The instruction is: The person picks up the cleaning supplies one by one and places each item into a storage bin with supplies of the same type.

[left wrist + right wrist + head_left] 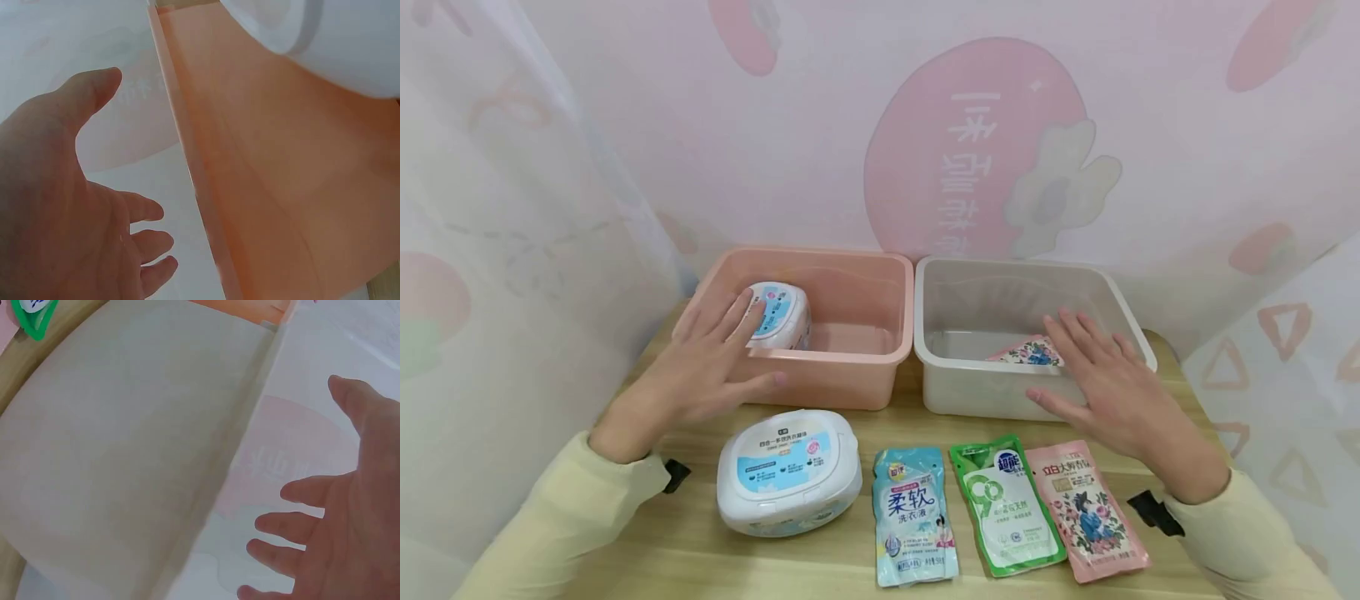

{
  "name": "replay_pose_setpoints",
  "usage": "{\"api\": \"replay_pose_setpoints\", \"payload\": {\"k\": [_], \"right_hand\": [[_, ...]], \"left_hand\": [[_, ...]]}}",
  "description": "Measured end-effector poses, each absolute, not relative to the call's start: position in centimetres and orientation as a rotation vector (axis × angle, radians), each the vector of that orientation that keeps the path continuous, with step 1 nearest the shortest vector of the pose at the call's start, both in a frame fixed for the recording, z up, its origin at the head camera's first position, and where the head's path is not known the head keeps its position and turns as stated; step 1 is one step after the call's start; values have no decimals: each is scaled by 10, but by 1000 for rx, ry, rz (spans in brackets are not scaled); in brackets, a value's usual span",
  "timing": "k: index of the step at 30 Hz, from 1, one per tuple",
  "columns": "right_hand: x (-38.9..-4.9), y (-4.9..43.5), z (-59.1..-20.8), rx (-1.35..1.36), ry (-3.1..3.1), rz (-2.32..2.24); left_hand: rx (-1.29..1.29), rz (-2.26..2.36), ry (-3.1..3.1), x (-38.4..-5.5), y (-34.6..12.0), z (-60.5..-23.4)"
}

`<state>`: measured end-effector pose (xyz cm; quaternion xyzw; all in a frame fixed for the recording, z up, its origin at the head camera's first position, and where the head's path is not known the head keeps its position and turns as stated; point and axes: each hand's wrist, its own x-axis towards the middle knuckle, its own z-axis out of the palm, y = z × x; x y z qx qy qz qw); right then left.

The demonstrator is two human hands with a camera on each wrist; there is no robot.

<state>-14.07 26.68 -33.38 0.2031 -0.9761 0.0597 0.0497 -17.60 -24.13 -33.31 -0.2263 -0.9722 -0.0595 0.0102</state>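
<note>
My left hand (700,367), fingers extended and thumb apart, is over the front left of the pink bin (823,379). It partly hides a white lidded tub (782,312) inside that bin. On the right, my other hand (1101,392) spreads its fingers over the front right of the grey bin (985,392). A pink floral pouch (1033,351) lies in there, partly covered by the bin's front wall and that hand. Neither hand holds anything. In both wrist views, the left fingers (153,244) and right fingers (281,525) appear apart from the bins.
In front of the bins on the wooden table (692,550) stands another white tub (790,471). To its right lie a blue pouch (913,517), a green pouch (1009,508) and a pink pouch (1088,512). A printed curtain (790,150) hangs behind the table.
</note>
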Motion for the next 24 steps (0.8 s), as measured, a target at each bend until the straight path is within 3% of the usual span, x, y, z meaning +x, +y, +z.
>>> {"api": "replay_pose_setpoints", "payload": {"k": [13, 24], "right_hand": [[-123, 300, -312, 616, -2774, 339], [-111, 322, -321, 552, -2953, 417]], "left_hand": [[-626, -264, -3092, -201, -268, -328], [-493, -363, -3173, -211, -294, -332]]}}
